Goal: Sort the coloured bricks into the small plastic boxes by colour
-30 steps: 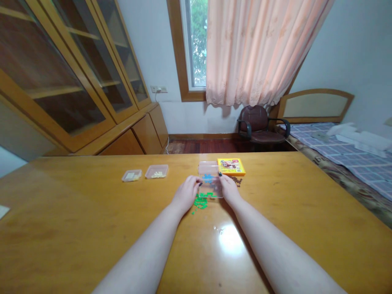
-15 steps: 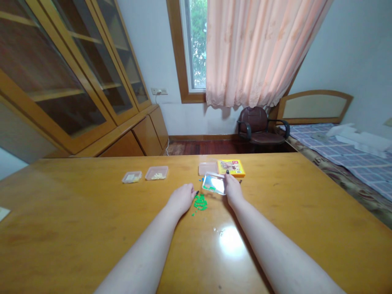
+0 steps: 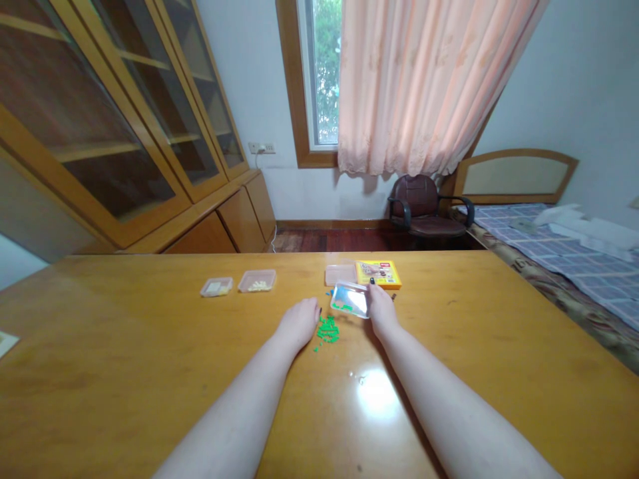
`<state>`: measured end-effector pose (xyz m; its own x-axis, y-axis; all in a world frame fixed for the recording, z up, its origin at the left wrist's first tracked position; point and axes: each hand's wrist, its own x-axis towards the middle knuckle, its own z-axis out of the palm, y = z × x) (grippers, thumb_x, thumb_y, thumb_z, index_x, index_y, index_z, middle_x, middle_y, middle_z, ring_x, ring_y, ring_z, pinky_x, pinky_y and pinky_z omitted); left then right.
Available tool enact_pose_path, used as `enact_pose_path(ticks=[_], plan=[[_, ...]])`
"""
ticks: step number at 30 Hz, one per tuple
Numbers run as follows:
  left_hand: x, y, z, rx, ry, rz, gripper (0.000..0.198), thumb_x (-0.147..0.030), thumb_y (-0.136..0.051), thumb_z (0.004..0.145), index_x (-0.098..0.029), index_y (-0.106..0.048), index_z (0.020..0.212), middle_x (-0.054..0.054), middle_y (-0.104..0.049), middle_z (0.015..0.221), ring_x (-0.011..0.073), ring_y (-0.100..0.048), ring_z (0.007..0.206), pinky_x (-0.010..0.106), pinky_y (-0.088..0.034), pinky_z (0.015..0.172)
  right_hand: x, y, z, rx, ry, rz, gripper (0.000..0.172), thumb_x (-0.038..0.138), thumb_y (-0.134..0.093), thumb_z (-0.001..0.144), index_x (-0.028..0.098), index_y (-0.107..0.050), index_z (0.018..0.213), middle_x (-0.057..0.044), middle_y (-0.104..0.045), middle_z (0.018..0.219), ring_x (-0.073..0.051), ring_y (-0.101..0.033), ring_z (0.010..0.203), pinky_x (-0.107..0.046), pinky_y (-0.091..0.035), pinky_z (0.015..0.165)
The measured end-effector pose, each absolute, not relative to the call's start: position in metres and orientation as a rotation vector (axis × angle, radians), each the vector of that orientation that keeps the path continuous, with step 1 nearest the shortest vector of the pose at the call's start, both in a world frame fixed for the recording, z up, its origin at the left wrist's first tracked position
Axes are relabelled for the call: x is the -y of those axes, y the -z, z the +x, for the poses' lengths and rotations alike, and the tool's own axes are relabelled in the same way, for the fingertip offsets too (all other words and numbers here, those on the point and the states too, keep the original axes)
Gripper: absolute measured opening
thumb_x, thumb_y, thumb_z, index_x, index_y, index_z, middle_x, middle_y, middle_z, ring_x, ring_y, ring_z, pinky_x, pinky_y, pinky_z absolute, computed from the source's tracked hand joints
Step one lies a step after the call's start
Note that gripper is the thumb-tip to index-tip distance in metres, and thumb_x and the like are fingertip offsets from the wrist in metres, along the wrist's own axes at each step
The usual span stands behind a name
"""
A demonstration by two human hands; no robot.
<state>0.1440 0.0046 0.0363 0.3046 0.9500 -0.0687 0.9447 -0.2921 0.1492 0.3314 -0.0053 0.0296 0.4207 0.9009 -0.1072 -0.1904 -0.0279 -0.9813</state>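
tabletop (image 3: pixel 150 406) under plastic box (image 3: pixel 348 299) seemingly in right grip (image 3: pixel 382 309).

Soft window (image 3: pixel 319 80) daylight, white glare on the table (image 3: pixel 377 394), wide-angle bowing at the edges

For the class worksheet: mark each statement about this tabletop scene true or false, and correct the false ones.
1. The right hand holds a clear plastic tray by its edge. True.
2. The left hand grips a yellow box. False: it rests empty beside loose green beads; the box lies beyond the right hand.
3. The green beads sit inside a container. False: they lie on the wooden table.
4. Two small clear containers stand to the left of the hands. True.
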Motion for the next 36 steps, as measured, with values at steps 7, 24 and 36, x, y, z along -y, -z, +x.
enact_pose_path(ticks=[7, 24, 36], plan=[[-0.005, -0.045, 0.145, -1.806, -0.329, 2.359, 0.024, -0.029, -0.029, 0.09, -0.019, -0.05, 0.082, 0.005, -0.06, 0.082, 0.0164, -0.056, 0.074, 0.026, -0.035, 0.061, 0.005, -0.026, 0.332, 0.753, -1.0, -1.298, 0.026, 0.043, -0.049, 0.068, 0.019, -0.057, 0.062, -0.002, -0.064, 0.064, -0.017, -0.055, 0.057, -0.026, -0.041, 0.055], [-0.006, -0.037, 0.143, -1.907, -0.002, 2.28, 0.026, -0.037, -0.037, 0.086, -0.017, -0.055, 0.085, 0.009, -0.063, 0.087, 0.0193, -0.06, 0.078, 0.027, -0.041, 0.064, 0.004, -0.025, 0.329, 0.744, -1.066, -1.249, 0.03, 0.047, -0.049, 0.066, 0.019, -0.059, 0.067, -0.003, -0.065, 0.06, -0.016, -0.055, 0.054, -0.027, -0.04, 0.053], [-0.01, -0.036, 0.136, -1.938, 0.016, 2.301, 0.034, -0.042, -0.033, 0.086, -0.018, -0.058, 0.087, 0.01, -0.063, 0.087, 0.0224, -0.06, 0.079, 0.031, -0.042, 0.065, 0.003, -0.02, 0.33, 0.737, -1.069, -1.233, 0.027, 0.043, -0.05, 0.067, 0.018, -0.06, 0.068, -0.003, -0.065, 0.062, -0.015, -0.054, 0.052, -0.027, -0.041, 0.055]])
